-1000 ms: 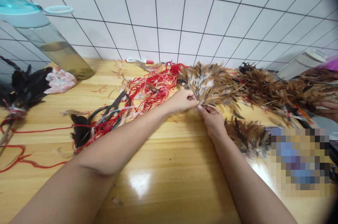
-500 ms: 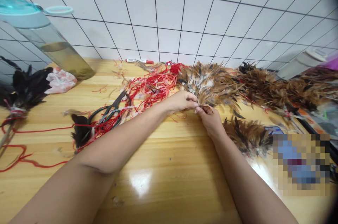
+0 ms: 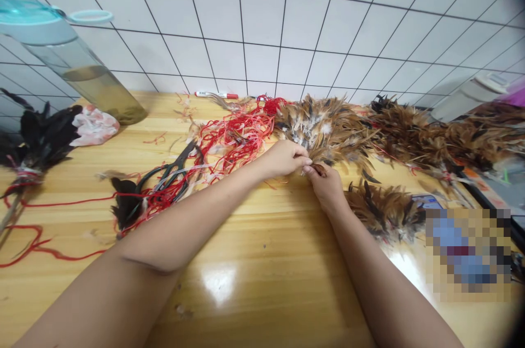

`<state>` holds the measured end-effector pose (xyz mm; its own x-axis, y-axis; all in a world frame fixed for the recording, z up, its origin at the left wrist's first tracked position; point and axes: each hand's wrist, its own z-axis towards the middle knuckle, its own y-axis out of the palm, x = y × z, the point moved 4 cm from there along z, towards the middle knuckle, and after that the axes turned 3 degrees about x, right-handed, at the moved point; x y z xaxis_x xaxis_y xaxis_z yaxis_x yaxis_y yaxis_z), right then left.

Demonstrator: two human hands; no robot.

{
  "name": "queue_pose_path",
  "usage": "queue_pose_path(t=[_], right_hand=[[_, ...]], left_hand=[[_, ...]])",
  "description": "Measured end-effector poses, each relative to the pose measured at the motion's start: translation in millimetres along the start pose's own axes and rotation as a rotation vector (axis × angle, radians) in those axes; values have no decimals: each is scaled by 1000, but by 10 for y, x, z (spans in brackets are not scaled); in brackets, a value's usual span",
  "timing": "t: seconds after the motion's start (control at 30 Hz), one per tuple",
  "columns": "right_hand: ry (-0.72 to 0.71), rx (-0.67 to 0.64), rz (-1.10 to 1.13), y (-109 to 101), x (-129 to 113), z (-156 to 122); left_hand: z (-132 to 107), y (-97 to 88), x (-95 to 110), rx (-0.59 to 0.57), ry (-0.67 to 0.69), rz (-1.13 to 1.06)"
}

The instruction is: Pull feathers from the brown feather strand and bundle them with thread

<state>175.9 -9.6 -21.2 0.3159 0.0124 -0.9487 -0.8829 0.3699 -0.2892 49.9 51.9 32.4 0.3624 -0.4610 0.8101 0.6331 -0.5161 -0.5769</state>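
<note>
My left hand (image 3: 285, 157) and my right hand (image 3: 326, 184) meet at the near edge of a pile of brown feathers (image 3: 328, 129) on the wooden table (image 3: 254, 260). Both hands pinch the quill ends of a small bunch of these feathers, fingertips almost touching. A tangle of red string (image 3: 235, 137) lies just left of my left hand. A smaller clump of brown feathers (image 3: 385, 211) lies to the right of my right wrist.
Black scissors (image 3: 172, 173) lie in the red string beside a black feather tuft (image 3: 125, 206). A plastic bottle (image 3: 77, 69), a crumpled cloth (image 3: 94, 125) and black feathers (image 3: 39, 137) sit at the left. More brown feathers (image 3: 443, 140) stretch right. A red-capped marker (image 3: 215, 94) lies by the tiled wall.
Both hands stay pinched on the feather bunch and have shifted slightly. Another person's hand at the far right edge has gone out of view.
</note>
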Motion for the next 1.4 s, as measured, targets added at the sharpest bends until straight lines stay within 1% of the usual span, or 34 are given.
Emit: queue_pose_path(t=[0.1,0.2,0.33,0.53,0.63,0.73,0.83,0.9,0.97,1.1,1.17,1.27,1.4], right_hand=[[-81,14,-162,-10,-11,-14],[-127,31,-240,-14,-41,-31],[-102,81,-338,-13,-53,-40],[-87,112,-401,7,-94,-65],[-100,82,-301,18,-114,-68],[-69,36,-129,28,-98,-58],[1,32,68,23,-63,-43],[65,44,183,13,-46,-34],[117,45,265,2,-50,-30],[168,-14,335,-15,-101,-31],[187,-52,343,-19,-116,-33],[189,-94,345,-16,-118,-32],[193,-136,340,6,-104,-38]], left_hand=[[-22,16,73,15,49,137],[-34,43,100,17,79,206],[-35,91,90,50,72,230],[-39,136,67,194,33,181],[-26,133,-18,213,-36,74],[-1,113,-150,212,-134,-129],[16,83,-243,223,-190,-361],[18,69,-264,214,-212,-493],[14,52,-250,197,-212,-540],[-2,14,-174,173,-165,-426],[-8,15,-149,157,-157,-414],[-8,51,-149,140,-170,-498],[14,130,-192,136,-200,-747]])
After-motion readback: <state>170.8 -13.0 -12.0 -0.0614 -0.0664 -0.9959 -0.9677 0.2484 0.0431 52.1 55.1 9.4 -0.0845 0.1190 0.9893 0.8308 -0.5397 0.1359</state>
